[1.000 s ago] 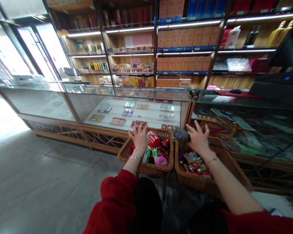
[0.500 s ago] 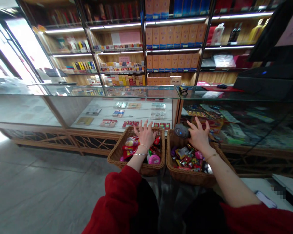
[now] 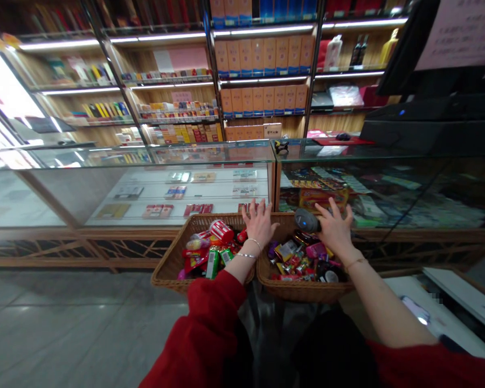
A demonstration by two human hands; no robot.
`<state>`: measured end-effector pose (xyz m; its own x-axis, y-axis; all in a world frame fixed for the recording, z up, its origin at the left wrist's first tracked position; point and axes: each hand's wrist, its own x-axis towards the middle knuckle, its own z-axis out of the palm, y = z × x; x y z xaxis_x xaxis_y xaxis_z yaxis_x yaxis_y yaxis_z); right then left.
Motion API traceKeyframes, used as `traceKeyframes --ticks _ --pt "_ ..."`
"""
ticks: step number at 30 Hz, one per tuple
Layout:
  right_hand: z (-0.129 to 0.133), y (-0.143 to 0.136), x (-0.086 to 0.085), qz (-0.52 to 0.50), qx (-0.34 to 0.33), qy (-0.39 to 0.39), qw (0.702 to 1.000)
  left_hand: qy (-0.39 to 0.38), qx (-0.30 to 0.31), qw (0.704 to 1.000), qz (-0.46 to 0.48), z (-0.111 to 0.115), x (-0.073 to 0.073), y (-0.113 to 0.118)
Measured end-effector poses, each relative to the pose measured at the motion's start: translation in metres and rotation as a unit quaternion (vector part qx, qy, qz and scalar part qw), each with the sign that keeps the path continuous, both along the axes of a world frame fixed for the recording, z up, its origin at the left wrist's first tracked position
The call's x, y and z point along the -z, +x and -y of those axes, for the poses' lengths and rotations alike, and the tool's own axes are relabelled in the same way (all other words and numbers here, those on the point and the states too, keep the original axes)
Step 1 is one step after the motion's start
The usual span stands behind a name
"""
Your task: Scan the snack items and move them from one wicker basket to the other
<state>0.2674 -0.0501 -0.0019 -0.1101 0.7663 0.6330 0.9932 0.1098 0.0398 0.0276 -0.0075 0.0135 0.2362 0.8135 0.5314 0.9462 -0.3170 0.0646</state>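
My left hand (image 3: 259, 223), fingers spread and holding nothing, is over the inner side of the left wicker basket (image 3: 161, 272). That basket holds a red-and-white striped cup (image 3: 221, 230), green packs (image 3: 212, 263) and other sweets. Over the right wicker basket (image 3: 303, 293), my right hand (image 3: 334, 226) has its fingers spread. A dark grey rounded device (image 3: 306, 220) is beside its thumb; whether the palm touches it is hidden. Small wrapped sweets (image 3: 299, 261) fill the right basket.
A glass display counter (image 3: 186, 153) stands behind the baskets, with stocked shelves (image 3: 262, 78) beyond. At the right are a monitor (image 3: 408, 54) and a white surface (image 3: 448, 318) with a phone (image 3: 415, 310). Grey floor (image 3: 64, 323) shows at the left.
The view has shifted right. My left hand has moved right relative to the left basket, towards its inner rim, uncovering the striped cup and green packs. My right hand remains spread by the grey device.
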Motion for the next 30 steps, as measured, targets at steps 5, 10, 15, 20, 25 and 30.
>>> traceKeyframes --ticks 5,10,15,20,25,30 --pt "0.005 0.016 0.008 0.006 0.029 -0.015 0.999 -0.020 0.029 0.999 -0.015 -0.001 0.003 0.027" --pt "0.010 0.028 0.014 0.005 0.049 -0.034 0.998 -0.034 0.059 0.997 -0.025 -0.003 0.008 0.047" --pt "0.012 0.037 0.023 0.006 0.069 -0.047 0.997 -0.051 0.091 0.993 -0.055 -0.003 0.015 0.066" --pt "0.016 0.044 0.026 0.004 0.080 -0.041 0.996 -0.068 0.128 0.984 -0.100 -0.002 0.026 0.083" --pt "0.020 0.051 0.024 0.000 0.088 -0.041 0.995 -0.094 0.161 0.973 -0.139 -0.003 0.040 0.094" --pt "0.023 0.058 0.027 -0.009 0.095 -0.037 0.995 -0.111 0.193 0.958 -0.181 -0.005 0.054 0.104"
